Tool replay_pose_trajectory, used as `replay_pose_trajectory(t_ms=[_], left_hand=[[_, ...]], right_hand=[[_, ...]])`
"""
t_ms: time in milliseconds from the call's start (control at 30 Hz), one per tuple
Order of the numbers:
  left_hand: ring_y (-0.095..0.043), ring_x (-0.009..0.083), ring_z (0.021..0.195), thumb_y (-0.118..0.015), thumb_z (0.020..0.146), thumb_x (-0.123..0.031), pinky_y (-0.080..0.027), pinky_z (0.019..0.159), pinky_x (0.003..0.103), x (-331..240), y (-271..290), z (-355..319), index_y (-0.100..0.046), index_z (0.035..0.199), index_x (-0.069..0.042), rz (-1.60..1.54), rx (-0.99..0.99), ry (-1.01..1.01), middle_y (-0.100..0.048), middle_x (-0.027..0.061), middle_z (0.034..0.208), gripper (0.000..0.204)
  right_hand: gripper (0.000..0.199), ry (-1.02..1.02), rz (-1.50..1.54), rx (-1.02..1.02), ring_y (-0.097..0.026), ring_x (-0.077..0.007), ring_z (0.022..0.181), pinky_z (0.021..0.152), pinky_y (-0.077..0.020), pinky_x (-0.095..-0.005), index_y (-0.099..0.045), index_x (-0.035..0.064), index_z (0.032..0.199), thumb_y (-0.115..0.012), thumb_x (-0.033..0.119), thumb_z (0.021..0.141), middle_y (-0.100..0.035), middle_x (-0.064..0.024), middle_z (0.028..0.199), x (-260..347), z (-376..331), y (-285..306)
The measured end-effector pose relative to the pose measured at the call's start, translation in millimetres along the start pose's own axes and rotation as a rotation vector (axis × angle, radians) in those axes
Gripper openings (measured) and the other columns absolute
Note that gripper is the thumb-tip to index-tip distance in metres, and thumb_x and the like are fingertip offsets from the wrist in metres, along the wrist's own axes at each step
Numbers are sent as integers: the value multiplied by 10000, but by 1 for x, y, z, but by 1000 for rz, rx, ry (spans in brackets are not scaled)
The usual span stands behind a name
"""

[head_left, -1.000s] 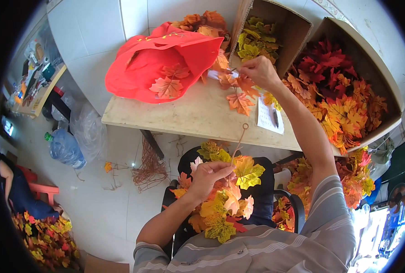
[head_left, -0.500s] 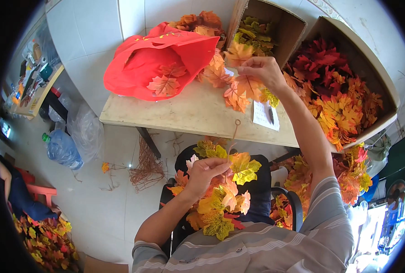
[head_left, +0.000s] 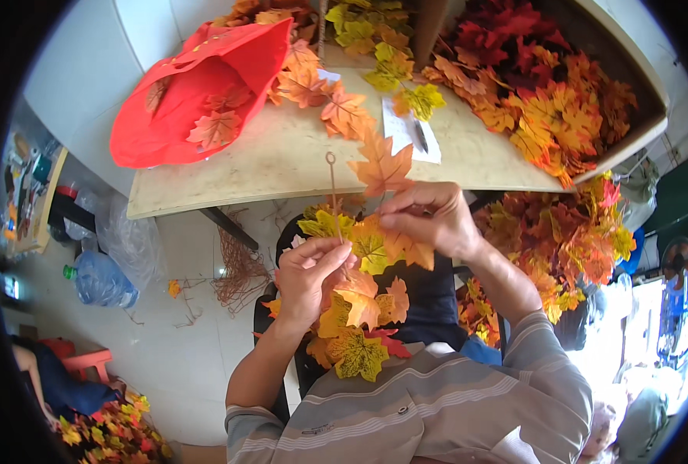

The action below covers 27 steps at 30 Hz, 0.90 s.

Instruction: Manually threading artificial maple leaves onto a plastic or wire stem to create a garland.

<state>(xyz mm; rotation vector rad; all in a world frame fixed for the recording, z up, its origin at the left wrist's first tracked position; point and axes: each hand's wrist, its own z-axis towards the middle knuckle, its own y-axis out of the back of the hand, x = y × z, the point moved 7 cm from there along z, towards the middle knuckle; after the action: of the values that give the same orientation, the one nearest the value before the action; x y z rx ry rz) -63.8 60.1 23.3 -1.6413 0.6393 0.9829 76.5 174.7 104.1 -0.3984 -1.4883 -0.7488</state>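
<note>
My left hand (head_left: 307, 280) pinches a thin brown stem (head_left: 334, 193) that rises upright and ends in a small loop. Below it hangs a bunch of artificial maple leaves (head_left: 359, 354) in yellow, orange and red, spread over my lap. Between the thumb and forefinger of my right hand (head_left: 437, 220) is an orange maple leaf sprig (head_left: 384, 164), one leaf pointing up and another hanging below the fingers. The sprig is to the right of the stem and apart from its loop. Its own stalk is mostly hidden by my fingers.
A red fabric bag (head_left: 158, 100) with leaves inside lies on the table (head_left: 282, 172). Paper (head_left: 429, 147) with a pen, loose leaves and a box (head_left: 630, 143) of leaves are there too. Leaf heaps hang at right. A person (head_left: 58, 379) sits at lower left; a blue bottle (head_left: 104, 278) stands on the floor.
My right hand has come back from the table toward my left hand, bringing the orange sprig. The left hand keeps its pinch on the stem. The whole view has shifted.
</note>
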Motion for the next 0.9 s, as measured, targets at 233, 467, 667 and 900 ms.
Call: replay_pose_trajectory(t_ms=[233, 467, 667, 900], left_hand=[[-593, 86, 592, -653, 847, -27, -462, 535, 195, -2, -10, -10, -663, 926, 40, 210, 6, -27, -671, 107, 755, 104], [-625, 99, 618, -659, 833, 1, -472, 537, 185, 6, -10, -11, -660, 913, 43, 206, 31, 30, -676, 105, 753, 90], [-646, 119, 664, -692, 824, -10, -526, 603, 223, 12, -8, -8, -650, 919, 67, 172, 56, 60, -674, 106, 771, 130], [-651, 120, 672, -690, 821, -1, -530, 619, 222, 13, -10, -9, -654, 929, 62, 156, 59, 94, -679, 104, 781, 131]], right_hand=[[133, 240, -184, 31, -583, -90, 694, 577, -444, -234, -711, 14, 918, -724, 32, 787, -674, -75, 913, -2, -20, -15], [164, 15, 42, 91, -638, -149, 921, 800, -496, -262, -697, -23, 937, -717, -31, 774, -684, -123, 977, -31, -22, -19], [126, 107, 42, 90, -573, -43, 695, 599, -451, -205, -712, 15, 920, -730, 53, 801, -673, -34, 811, -35, -22, -21], [128, 37, 19, 126, -598, -108, 813, 695, -466, -236, -708, -3, 911, -724, 23, 787, -664, -86, 921, -37, -23, -23]])
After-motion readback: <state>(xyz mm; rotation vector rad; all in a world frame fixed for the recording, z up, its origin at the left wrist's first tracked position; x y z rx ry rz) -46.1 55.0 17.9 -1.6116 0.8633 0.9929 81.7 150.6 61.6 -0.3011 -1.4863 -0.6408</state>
